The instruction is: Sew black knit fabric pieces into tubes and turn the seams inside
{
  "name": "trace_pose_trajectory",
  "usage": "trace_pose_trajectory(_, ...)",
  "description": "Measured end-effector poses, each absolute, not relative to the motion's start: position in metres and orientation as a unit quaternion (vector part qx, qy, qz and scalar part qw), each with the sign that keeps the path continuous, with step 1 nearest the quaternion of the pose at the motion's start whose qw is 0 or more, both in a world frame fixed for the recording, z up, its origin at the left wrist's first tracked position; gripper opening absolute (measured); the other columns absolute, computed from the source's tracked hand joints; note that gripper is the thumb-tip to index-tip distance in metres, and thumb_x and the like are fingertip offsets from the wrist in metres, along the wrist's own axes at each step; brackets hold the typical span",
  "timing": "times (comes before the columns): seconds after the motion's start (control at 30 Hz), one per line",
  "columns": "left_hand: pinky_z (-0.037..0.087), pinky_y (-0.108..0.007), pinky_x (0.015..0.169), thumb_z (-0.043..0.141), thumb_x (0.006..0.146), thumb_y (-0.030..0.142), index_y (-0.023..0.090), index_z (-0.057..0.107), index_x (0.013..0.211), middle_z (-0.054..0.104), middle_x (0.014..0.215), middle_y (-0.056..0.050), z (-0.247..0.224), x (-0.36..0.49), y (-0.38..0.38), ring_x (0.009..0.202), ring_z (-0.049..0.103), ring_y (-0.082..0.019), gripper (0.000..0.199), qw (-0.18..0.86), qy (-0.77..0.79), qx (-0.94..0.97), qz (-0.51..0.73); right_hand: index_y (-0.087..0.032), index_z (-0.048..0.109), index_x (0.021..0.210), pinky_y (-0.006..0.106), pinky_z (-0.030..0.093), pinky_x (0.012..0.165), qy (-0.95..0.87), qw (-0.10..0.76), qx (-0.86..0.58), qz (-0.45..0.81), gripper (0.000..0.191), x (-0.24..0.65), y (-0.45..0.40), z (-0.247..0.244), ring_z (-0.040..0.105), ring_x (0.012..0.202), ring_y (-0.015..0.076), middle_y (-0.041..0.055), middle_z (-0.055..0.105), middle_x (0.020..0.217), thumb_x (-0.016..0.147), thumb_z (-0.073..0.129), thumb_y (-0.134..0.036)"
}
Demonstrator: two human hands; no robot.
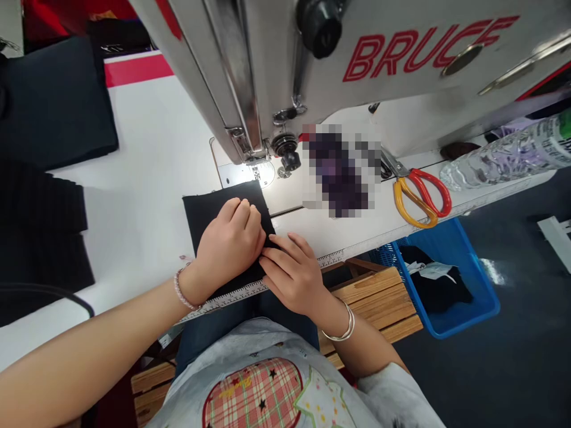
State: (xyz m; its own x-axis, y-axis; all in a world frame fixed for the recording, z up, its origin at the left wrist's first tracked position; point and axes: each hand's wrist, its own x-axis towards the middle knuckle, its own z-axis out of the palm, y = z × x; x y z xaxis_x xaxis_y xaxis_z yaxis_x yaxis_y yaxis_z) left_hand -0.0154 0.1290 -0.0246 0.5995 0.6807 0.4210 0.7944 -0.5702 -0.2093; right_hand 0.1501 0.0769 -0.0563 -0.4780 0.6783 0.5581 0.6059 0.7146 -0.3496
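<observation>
A folded piece of black fabric (pixel 218 208) lies on the white sewing table (pixel 143 148), just in front of the presser foot (pixel 256 173) of a sewing machine. My left hand (pixel 229 241) grips it from above with curled fingers. My right hand (pixel 289 273) holds its near edge, fingertips meeting my left hand. A beaded bracelet circles my left wrist, and a silver bangle circles my right. Part of the fabric is hidden under both hands.
The grey BRUCE sewing machine head (pixel 312 53) overhangs the table. Red-and-yellow scissors (pixel 422 199) and a plastic bottle (pixel 504 154) lie to the right. Stacks of black fabric (pixel 53 101) sit left. A blue basket (pixel 446 279) with dark cloth stands on the floor. A blurred patch covers the table's middle.
</observation>
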Motion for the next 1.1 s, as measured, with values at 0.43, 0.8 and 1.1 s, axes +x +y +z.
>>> trace_pose_trajectory(0.43,0.057,-0.042,0.079,0.045,0.088,0.015,0.003,0.065,0.093,0.064,0.089,-0.019,-0.026,-0.018,0.130,0.093,0.059,-0.030,0.023,0.142,-0.451,-0.875,-0.108,-0.014,0.069,0.100,0.044,0.043,0.105,-0.861,0.341,-0.370,0.069,0.016,0.150,0.077,-0.054,0.061,0.116,0.0248,0.0061,0.074,0.101,0.089,0.057,-0.016)
trace_pose_trajectory(0.8,0.055,-0.042,0.073,0.042,0.087,0.011,0.011,0.061,0.082,0.060,0.083,-0.016,-0.027,-0.013,0.139,0.089,0.056,-0.029,0.019,0.098,-0.470,-0.870,-0.112,-0.017,0.069,0.099,0.044,0.045,0.103,-0.852,0.346,-0.386,0.072,0.018,0.149,0.085,-0.053,0.061,0.114,0.0235,0.0057,0.074,0.099,0.087,0.056,-0.011)
trace_pose_trajectory(1.1,0.049,-0.033,0.059,0.044,0.086,0.010,0.016,0.057,0.073,0.057,0.075,-0.011,-0.025,-0.016,0.143,0.086,0.057,-0.026,0.019,0.129,-0.473,-0.862,-0.130,-0.019,0.069,0.098,0.043,0.046,0.101,-0.848,0.352,-0.389,0.077,0.020,0.147,0.089,-0.055,0.061,0.115,0.0230,0.0055,0.073,0.099,0.088,0.054,-0.011)
